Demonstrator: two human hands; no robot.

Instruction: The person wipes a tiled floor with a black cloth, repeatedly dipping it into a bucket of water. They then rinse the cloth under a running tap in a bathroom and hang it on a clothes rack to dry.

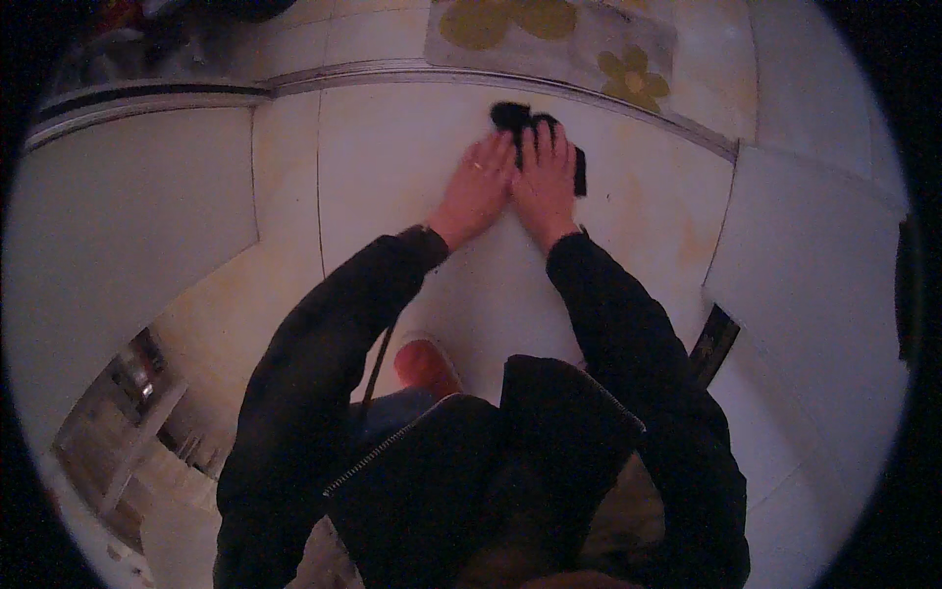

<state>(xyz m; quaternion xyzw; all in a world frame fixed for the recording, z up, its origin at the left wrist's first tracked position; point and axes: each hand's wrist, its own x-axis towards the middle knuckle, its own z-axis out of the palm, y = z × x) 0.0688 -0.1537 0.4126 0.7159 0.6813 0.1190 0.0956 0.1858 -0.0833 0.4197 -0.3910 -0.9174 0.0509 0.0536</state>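
A small black cloth-like bundle [511, 116] lies on the pale tiled floor [383, 162], just short of the door track. My right hand [546, 166] is laid over it palm down, fingers slightly apart, with black showing between and beyond them. Beside it, my left hand [480, 184] meets the bundle's left side with its fingers together; a ring is on one finger. Whether those left fingertips grip the bundle is hidden. The thumbs touch or nearly touch. Dark jacket sleeves cover both arms to the wrists.
A metal floor track [412, 73] crosses beyond my hands. Behind it lies a grey mat [552, 44] with yellow-green flowers. White panels stand at left [132, 206] and right [809, 243]. My red shoe [427, 367] is below, and a shelf-like unit [125, 442] stands lower left.
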